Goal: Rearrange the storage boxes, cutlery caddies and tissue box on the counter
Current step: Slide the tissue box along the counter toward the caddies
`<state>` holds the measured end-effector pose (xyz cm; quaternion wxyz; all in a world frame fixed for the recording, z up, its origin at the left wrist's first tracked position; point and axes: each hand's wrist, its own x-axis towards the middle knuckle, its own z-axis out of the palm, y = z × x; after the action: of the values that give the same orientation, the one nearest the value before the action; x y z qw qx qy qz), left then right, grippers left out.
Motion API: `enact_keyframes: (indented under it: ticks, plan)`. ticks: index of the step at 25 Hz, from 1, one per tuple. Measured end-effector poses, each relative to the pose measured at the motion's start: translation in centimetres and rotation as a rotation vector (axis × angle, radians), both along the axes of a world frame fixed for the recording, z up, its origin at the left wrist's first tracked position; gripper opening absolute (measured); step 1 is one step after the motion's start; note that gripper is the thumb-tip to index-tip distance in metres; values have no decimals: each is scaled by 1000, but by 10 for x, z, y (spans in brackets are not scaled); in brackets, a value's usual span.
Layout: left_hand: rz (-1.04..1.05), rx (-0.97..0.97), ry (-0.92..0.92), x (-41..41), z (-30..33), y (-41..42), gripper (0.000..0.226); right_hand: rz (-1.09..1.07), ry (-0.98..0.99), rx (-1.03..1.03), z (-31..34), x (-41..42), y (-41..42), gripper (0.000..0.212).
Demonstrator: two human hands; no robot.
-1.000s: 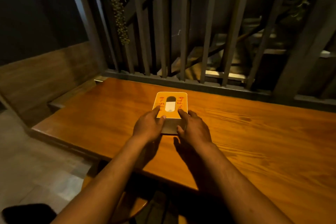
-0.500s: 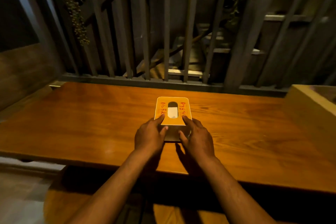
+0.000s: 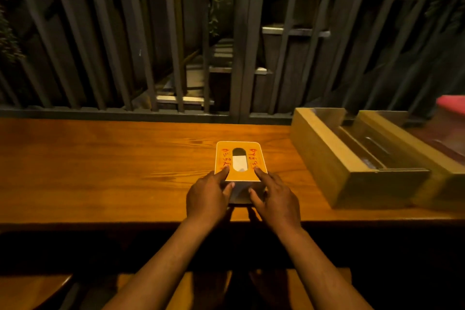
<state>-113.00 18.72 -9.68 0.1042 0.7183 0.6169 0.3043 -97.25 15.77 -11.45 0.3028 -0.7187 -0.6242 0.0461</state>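
Observation:
An orange-topped tissue box [image 3: 239, 151] with red lettering and a white tissue in its oval slot rests on the wooden counter [image 3: 100, 171], near the front edge. My left hand [image 3: 207, 195] grips its near-left corner, thumb on the front face. My right hand [image 3: 275, 197] holds the near-right corner the same way. To the right lies a long wooden cutlery caddy [image 3: 334, 158], open on top, with a second wooden box [image 3: 427, 148] beside it.
A grey slatted railing [image 3: 239, 58] runs along the counter's far edge, with hanging plants behind it. A red-lidded container [image 3: 451, 106] shows at the far right edge. Wooden stools [image 3: 32, 289] sit below the counter's front.
My view has swung to the right, bringing the wooden caddies and red-lidded container into sight. Both hands keep hold of the tissue box, which has shifted right along the counter.

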Motion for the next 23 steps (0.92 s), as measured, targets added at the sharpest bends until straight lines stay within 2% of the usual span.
enact_keyframes:
  ticks: [5,9,12,17,20,23]
  plan:
    - [-27,-24,78,67,3,-19,51,3,-54,-70,7,72,-21,62]
    - [-69,-5,222,102,6,-10,51,22,-268,-57,22,109,-14,58]
    - [-88,52,392,113,4,6,51,47,-422,-59,31,115,6,55]
    - [-128,66,453,125,7,59,58,45,-519,-140,42,125,66,48]
    - [-138,36,498,127,7,100,78,24,-543,-192,42,126,106,57]
    - [-119,33,510,129,6,146,82,-3,-472,-269,40,122,144,70]
